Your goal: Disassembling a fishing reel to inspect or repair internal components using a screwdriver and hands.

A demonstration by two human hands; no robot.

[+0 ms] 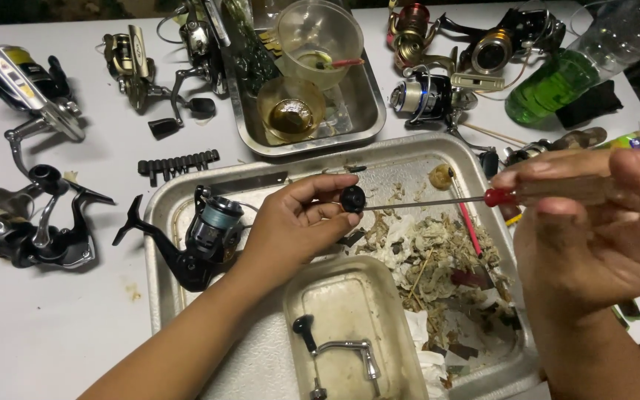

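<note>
White tabletop point(53, 326), silver tray point(158, 222), black reel point(201, 237) with a grey-blue spool, black round part point(352, 198), red-collared screwdriver point(498, 196) (clear amber handle), green bottle point(557, 81).

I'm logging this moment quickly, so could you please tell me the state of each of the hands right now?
Left hand: closed, pinching a small black round part.
Right hand: closed around a screwdriver, tip at that part.

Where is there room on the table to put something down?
Bare table shows at the bottom left, between the dark reel and the big metal tray. The top is crowded with reels and a small tray. The big tray's right side is full of dirty scraps.
</note>
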